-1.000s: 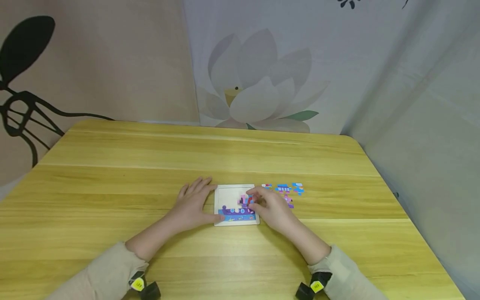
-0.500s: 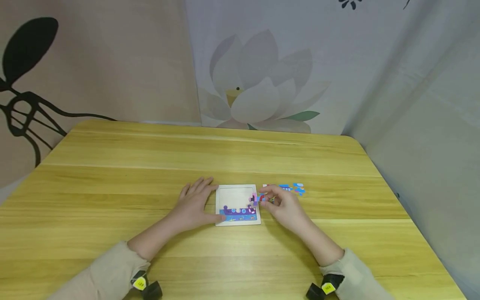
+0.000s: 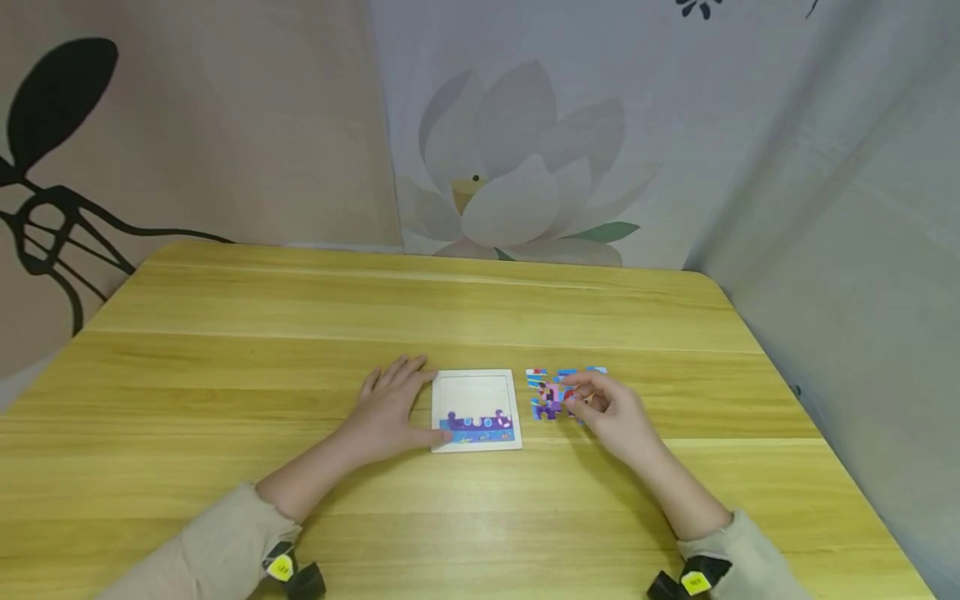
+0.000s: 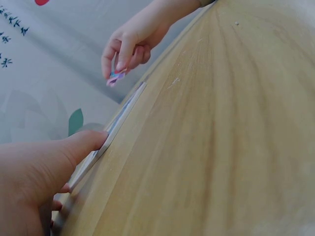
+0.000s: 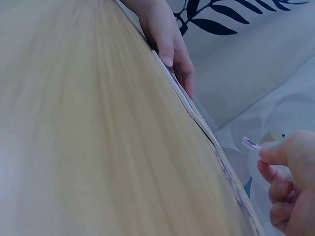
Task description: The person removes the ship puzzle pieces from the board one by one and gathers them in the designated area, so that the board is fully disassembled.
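A white-framed jigsaw tray (image 3: pixel 472 392) lies flat on the table, with purple and blue pieces (image 3: pixel 480 429) filling its lower part. My left hand (image 3: pixel 386 412) rests at its left side, fingers spread, the thumb on the lower left corner. To the right of the tray, my right hand (image 3: pixel 611 417) pinches a pink and purple puzzle piece (image 3: pixel 551 394) between thumb and fingertips. In the right wrist view that piece (image 5: pixel 251 144) is held up off the tabletop. Loose puzzle pieces (image 3: pixel 536 374) lie beneath and behind it, partly hidden by the right hand.
The wooden table (image 3: pixel 337 300) stretches out on all sides of the tray. Behind it hangs a pale curtain (image 3: pixel 525 125) with a printed flower, and another curtain (image 3: pixel 847 192) runs along the right side.
My right hand has lifted the puzzle piece away from the tray and carried it right, over the loose pieces. My left hand stays at the tray's left side.
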The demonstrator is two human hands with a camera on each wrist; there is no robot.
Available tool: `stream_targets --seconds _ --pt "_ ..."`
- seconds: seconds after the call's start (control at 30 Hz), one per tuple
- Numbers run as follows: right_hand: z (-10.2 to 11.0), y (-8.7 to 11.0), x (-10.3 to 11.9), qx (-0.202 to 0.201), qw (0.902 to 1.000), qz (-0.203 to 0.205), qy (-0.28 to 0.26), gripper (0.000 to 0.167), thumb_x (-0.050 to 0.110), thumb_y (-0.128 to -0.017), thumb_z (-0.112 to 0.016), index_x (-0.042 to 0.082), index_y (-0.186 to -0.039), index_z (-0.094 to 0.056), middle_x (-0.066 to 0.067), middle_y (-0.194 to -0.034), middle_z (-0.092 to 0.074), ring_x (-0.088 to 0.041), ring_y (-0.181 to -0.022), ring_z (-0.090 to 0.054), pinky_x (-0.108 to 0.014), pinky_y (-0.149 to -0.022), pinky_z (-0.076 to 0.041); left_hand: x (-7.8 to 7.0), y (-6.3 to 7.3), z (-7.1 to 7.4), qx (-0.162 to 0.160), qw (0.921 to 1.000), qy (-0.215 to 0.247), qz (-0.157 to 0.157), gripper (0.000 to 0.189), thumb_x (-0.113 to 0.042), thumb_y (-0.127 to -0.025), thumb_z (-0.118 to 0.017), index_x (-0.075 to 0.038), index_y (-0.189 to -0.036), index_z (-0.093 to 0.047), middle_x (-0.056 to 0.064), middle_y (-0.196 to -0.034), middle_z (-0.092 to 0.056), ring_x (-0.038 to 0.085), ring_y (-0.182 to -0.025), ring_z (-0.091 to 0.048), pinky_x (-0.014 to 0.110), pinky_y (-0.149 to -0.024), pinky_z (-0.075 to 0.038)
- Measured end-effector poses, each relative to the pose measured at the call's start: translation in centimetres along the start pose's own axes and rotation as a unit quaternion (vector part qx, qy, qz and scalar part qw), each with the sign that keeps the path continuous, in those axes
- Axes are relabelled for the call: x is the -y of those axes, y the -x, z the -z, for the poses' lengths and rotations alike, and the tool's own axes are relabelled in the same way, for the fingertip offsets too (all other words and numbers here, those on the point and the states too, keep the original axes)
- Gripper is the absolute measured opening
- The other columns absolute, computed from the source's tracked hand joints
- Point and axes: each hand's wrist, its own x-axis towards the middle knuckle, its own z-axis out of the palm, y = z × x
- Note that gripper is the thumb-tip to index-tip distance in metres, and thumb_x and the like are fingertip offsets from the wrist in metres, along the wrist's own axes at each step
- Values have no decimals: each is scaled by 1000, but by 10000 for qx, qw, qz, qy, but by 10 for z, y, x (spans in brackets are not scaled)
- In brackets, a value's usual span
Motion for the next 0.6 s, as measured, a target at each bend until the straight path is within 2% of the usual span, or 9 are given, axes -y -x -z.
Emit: stream_targets --seconds 0.2,0.27,0.4,0.5,0.6 --pt "17 5 -9 49 9998 -111 173 22 4 -86 -70 7 -108 -68 -4 -81 -62 -9 -51 -37 -22 -44 -31 0 0 0 13 10000 -9 -11 96 -60 -72 -73 -8 -145 -40 14 -156 -21 36 -142 -9 61 -109 1" --pt "23 8 -4 91 9997 -157 184 22 0 -87 -68 3 -109 -67 -8 -82 -62 -8 -50 -37 -22 -44 -32 0 -1 -1 14 10000 -9 -21 96 -60 -72 -73 -8 -145 -40 14 -156 -21 36 -142 -9 61 -109 1" --pt "32 10 -13 115 9998 -87 154 23 -1 -87 -67 0 -111 -65 -10 -83 -63 -7 -51 -37 -22 -44 -33 0 -1 -1 -1 10000 3 -27 96 -61 -72 -73 -8 -145 -40 14 -156 -21 36 -143 -9 61 -109 1" --pt "38 10 -29 105 9998 -20 161 23 3 -87 -68 2 -110 -66 -7 -82 -63 -7 -52 -39 -22 -45 -34 1 -1 -2 -16 10000 7 -20 96 -61 -72 -73 -8 -145 -40 14 -156 -21 36 -143 -9 61 -109 1" --pt "44 11 -33 138 9996 -33 251 22 4 -88 -68 3 -109 -66 -6 -81 -63 -9 -53 -41 -22 -46 -35 2 -1 -2 -12 10000 -2 -6 96 -61 -72 -73 -9 -145 -40 14 -156 -21 36 -143 -9 61 -109 1"
